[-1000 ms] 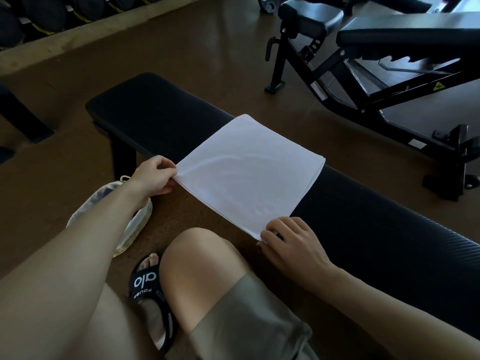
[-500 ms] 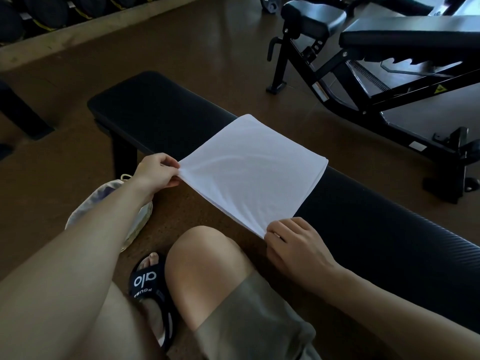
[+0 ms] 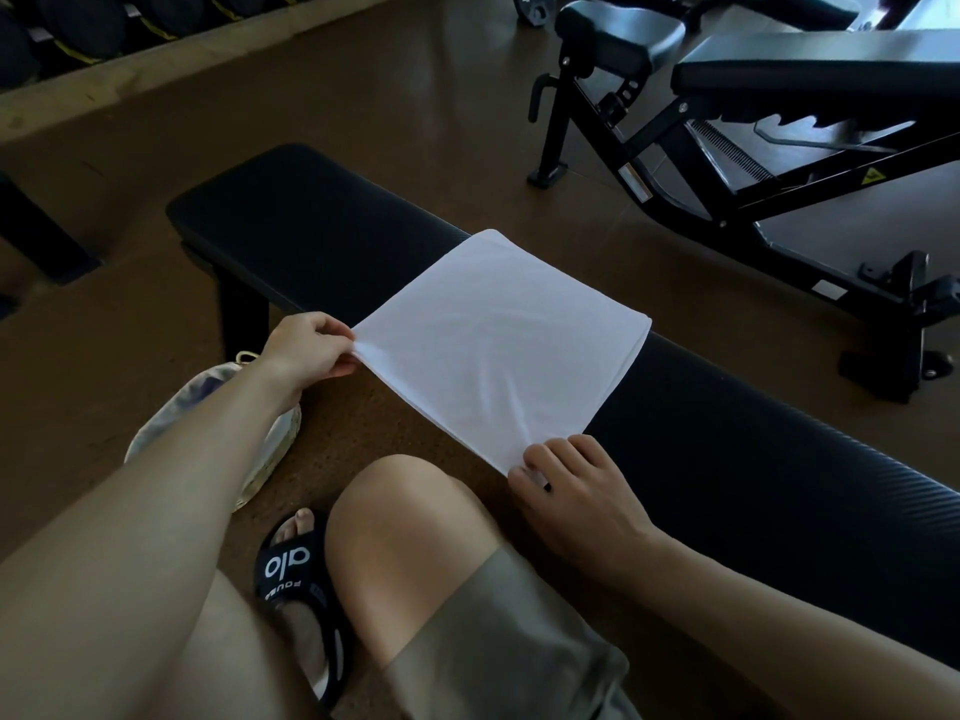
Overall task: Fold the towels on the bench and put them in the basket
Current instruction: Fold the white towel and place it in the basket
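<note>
Towel first: a white, square, folded cloth towel [image 3: 498, 340] lies across the black padded counter [image 3: 727, 459], its near edge overhanging the counter's near side toward the person's knee. Only the head view to call from, so here it is. The left hand [image 3: 306, 350] pinches the towel's near-left corner, fingers [image 3: 332, 330] curled over the top layer and thumb underneath, the corner lifted just clear of the counter. The right hand [image 3: 576, 485] pinches the near-right corner, fingers [image 3: 540, 457] bent down onto the cloth at the counter's near edge. So both hands are clamped on the same near edge, one corner each, and the rest of the towel runs away from them to the far side.

That's the relation that counts: the free far edge lies straight ahead of both sets of fingers, so a fold would likely carry the near edge over to meet it. The layered edge shows along the near-left side.

And the round woven basket with a pale cloth lining [image 3: 260, 449] sits on the floor below the left forearm, near-left of the counter. The left hand is clearly the nearer one for the drop.
</note>
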A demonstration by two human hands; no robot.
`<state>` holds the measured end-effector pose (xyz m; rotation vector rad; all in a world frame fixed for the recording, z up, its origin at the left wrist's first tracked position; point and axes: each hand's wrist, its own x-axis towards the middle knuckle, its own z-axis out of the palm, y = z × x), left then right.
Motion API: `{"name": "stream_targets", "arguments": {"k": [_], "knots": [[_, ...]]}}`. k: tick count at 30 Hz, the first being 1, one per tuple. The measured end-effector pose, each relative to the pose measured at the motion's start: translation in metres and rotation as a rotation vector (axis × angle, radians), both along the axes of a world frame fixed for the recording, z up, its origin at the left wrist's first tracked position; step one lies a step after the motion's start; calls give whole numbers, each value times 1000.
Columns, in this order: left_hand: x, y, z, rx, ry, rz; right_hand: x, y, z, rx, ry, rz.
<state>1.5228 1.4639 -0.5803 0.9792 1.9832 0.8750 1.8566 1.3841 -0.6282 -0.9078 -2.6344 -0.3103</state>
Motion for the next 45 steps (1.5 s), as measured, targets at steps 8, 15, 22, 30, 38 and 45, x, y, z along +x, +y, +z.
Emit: {"name": "stream_targets", "arguments": {"k": [8, 15, 22, 30, 38, 45], "knots": [[-1, -2, 5, 8, 23, -11, 0, 4, 2, 44, 72, 6], [-12, -15, 26, 39, 301, -224, 18, 1, 20, -62, 221, -4], [-13, -29, 56, 209, 283, -385, 28, -1, 50, -344, 475, -179], [14, -14, 66, 342, 54, -326, 33, 29, 75, -552, 820, -413], [45, 35, 40, 358, 145, -237, 33, 86, 65, -777, 1014, -743], [56, 88, 20, 437, 273, -181, 33, 126, 48, -800, 1023, -832]]}}
